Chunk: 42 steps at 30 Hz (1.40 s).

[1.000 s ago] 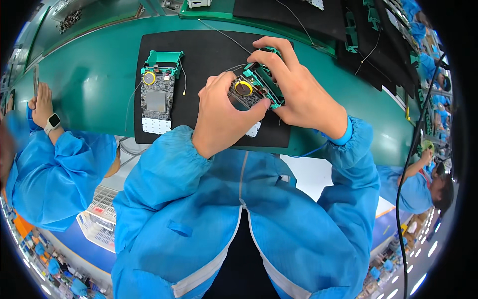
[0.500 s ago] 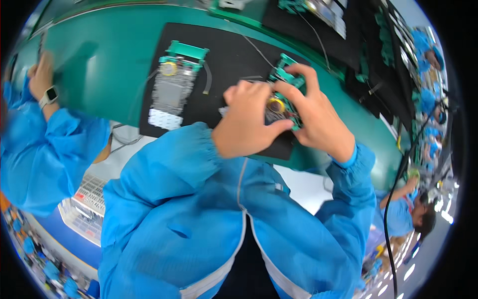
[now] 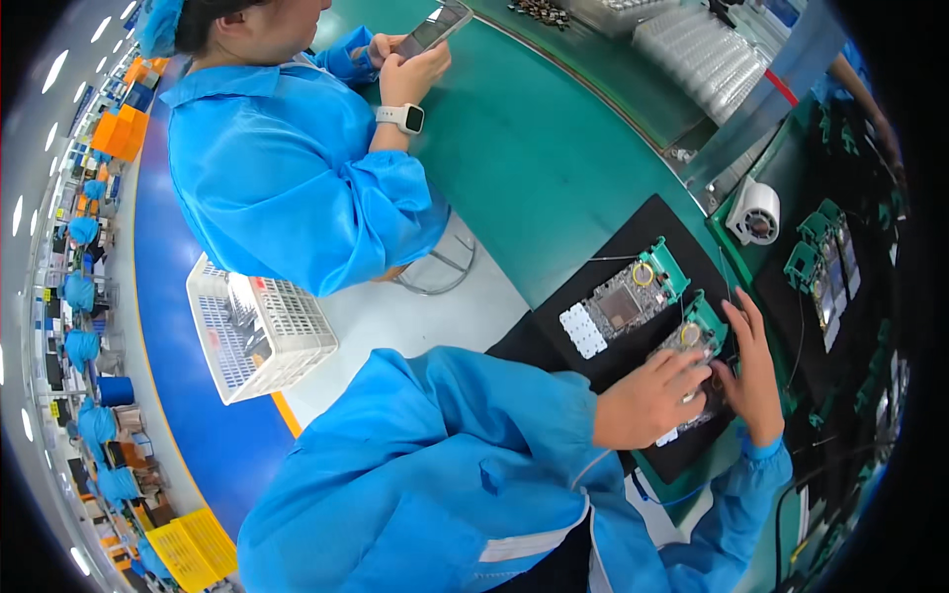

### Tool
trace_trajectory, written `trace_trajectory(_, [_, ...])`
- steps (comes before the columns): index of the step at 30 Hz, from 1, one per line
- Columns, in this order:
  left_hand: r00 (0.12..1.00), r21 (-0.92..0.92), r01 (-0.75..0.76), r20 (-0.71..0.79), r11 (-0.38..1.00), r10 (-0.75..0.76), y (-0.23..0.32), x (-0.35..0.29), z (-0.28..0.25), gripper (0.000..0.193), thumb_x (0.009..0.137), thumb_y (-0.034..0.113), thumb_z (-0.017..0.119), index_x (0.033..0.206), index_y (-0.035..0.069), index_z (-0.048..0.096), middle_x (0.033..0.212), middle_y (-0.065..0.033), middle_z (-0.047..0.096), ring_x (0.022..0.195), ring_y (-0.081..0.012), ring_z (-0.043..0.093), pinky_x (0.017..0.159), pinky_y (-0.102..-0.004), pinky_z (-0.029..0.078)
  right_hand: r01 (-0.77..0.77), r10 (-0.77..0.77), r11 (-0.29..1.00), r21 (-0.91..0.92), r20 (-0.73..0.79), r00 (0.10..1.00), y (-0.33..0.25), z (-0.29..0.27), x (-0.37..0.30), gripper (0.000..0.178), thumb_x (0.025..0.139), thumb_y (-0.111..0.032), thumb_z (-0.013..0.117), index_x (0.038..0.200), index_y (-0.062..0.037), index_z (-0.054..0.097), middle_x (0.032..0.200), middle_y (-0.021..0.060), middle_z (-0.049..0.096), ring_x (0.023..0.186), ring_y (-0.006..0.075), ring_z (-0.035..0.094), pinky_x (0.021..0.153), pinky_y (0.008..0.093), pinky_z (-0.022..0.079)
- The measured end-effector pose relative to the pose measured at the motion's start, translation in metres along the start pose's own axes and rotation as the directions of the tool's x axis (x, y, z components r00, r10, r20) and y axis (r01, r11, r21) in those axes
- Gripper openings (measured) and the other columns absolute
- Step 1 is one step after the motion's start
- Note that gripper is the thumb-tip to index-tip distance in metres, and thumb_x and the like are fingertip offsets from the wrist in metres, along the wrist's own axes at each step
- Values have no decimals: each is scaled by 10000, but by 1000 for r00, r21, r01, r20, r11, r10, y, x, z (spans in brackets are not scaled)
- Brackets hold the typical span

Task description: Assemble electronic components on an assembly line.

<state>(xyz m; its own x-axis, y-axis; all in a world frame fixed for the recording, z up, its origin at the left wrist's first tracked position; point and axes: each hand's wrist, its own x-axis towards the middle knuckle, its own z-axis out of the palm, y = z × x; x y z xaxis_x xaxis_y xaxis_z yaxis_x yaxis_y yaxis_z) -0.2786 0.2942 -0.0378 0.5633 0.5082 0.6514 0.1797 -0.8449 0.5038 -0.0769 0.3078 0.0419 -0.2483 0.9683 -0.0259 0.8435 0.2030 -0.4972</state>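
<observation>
Two circuit boards lie side by side on a black mat (image 3: 652, 225). The farther-left circuit board (image 3: 621, 304) has a green plastic piece (image 3: 668, 269) at its far end, a yellow ring and a white dotted end. My left hand (image 3: 647, 400) is closed over the nearer circuit board (image 3: 689, 339), its fingers bent onto the surface and covering the middle. To the right of that board is my right hand (image 3: 754, 381), fingers stretched and apart, thumb by the board's edge. The nearer board's green plastic piece (image 3: 705, 318) shows between the hands.
At the far left a co-worker (image 3: 287, 158) in blue holds a phone (image 3: 433, 30) over the green table (image 3: 534, 158). A white fan-like device (image 3: 756, 212) and another board assembly (image 3: 828, 277) are on the right. A white basket (image 3: 262, 331) stands on the floor.
The view has swung left, so the mat and my hands appear farther right. My right fingers have straightened and spread. The co-worker and the phone now show clearly.
</observation>
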Motion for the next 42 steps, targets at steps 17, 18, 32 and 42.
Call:
trace_trajectory(17, [989,204,126,52,971,-139,-6,-18,39,282,830,158,585,1063,9,641,1497,-230,392,1412,-411,351,1149,-554,282,-191,203,975,-109,105,974,42,-7,-67,881,651,111,586,1479,-110,383,1576,182,245,1367,448,349,1096,454,376])
trace_trajectory(18, [994,176,109,5,978,-112,-3,-17,33,267,819,149,593,1038,3,633,1463,-254,415,1381,-436,384,1126,-557,324,-206,223,963,-175,83,971,44,-1,-63,863,657,106,579,1472,-106,389,1577,180,243,1351,448,364,1084,460,390])
trace_trajectory(32, [884,104,225,397,969,-248,28,49,71,494,780,64,675,1243,-23,525,1111,-171,557,1000,-304,571,801,-404,445,-183,180,983,5,-201,963,38,-14,-88,679,619,203,541,1248,-50,507,1410,172,421,1259,423,479,982,402,444])
trace_trajectory(42, [879,-589,394,465,706,-102,28,72,45,343,705,1,747,1023,51,628,968,-146,620,936,-322,620,827,-396,506,-89,143,984,154,-386,911,28,-10,-138,666,689,53,753,1281,-104,491,1437,191,382,1277,414,473,868,409,538])
